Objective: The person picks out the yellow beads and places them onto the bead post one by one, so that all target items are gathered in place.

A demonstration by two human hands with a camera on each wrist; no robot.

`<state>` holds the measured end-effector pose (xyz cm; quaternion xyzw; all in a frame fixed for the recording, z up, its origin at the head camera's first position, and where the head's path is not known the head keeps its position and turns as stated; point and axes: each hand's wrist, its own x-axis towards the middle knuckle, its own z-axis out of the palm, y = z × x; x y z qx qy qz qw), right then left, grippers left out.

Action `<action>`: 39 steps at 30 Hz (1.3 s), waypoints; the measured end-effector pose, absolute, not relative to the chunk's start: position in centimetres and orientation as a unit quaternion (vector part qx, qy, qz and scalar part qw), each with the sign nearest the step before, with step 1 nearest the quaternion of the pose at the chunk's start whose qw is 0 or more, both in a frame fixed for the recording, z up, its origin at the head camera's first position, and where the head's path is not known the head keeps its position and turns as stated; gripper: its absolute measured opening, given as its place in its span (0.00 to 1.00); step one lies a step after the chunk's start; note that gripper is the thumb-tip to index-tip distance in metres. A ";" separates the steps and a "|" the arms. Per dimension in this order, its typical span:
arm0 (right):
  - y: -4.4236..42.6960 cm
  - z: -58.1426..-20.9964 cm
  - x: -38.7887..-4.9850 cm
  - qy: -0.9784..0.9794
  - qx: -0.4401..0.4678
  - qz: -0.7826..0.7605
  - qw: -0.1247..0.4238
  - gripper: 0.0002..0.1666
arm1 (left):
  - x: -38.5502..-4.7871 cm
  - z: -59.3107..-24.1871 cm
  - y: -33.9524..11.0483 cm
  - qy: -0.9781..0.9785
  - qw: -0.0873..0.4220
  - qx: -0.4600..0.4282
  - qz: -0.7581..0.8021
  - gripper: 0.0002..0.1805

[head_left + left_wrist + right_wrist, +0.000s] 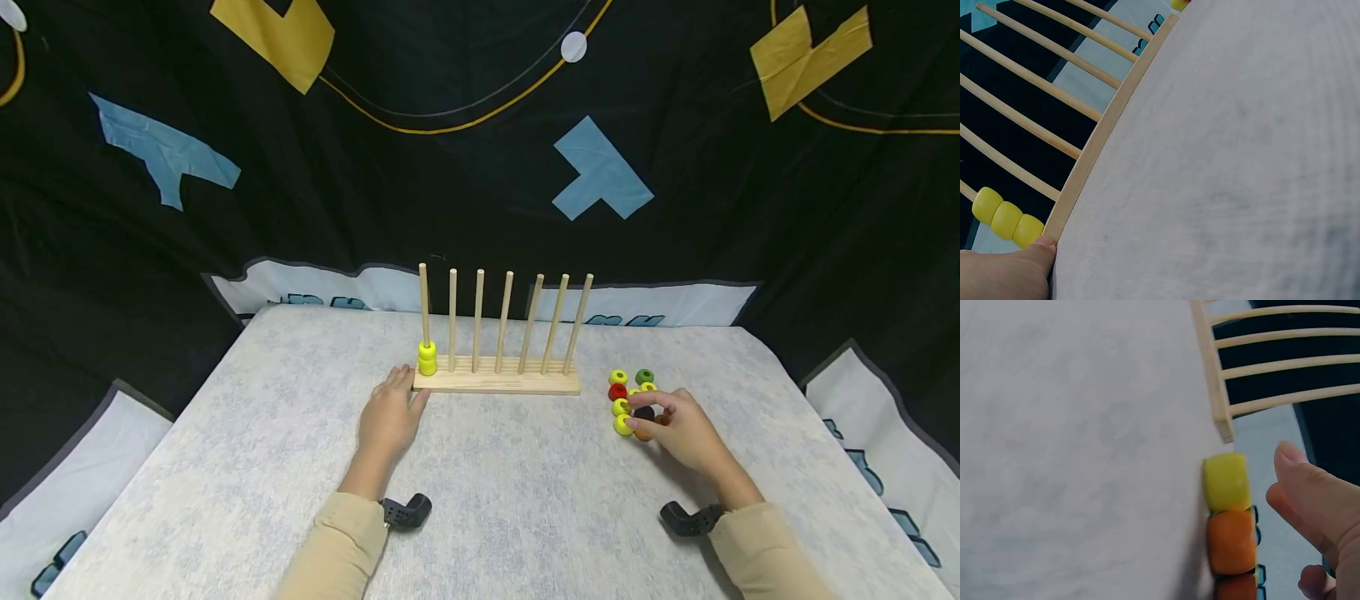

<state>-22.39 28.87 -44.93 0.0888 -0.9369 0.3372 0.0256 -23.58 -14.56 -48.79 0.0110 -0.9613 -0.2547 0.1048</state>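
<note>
A wooden peg stand has a row of upright pegs on a flat base. Three yellow beads are stacked low on its leftmost peg. My left hand holds the left end of the base, thumb against the front edge and fingers along the side. Beads of several colours lie to the right of the stand, among them a red bead, a green bead and an orange bead. Over this group hovers my right hand, thumb and index finger apart with nothing seen between them. It partly hides the beads beneath.
The pale grey table runs back to a black curtain with taped blue and yellow pieces. Each wrist carries a black device, the left device and the right device.
</note>
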 end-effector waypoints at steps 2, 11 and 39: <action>29.0 -45.3 -22.3 -0.938 0.090 0.333 0.026 0.20 | -23.6 -48.7 -14.5 -0.961 0.104 0.010 -0.256 0.33; 29.0 -45.9 -22.2 -0.941 0.101 0.322 0.039 0.20 | -23.6 -48.6 -14.4 -0.961 0.106 0.009 -0.255 0.33; 28.0 -46.1 -22.4 -0.953 0.125 0.276 0.006 0.23 | -23.6 -48.9 -14.5 -0.962 0.110 0.006 -0.250 0.33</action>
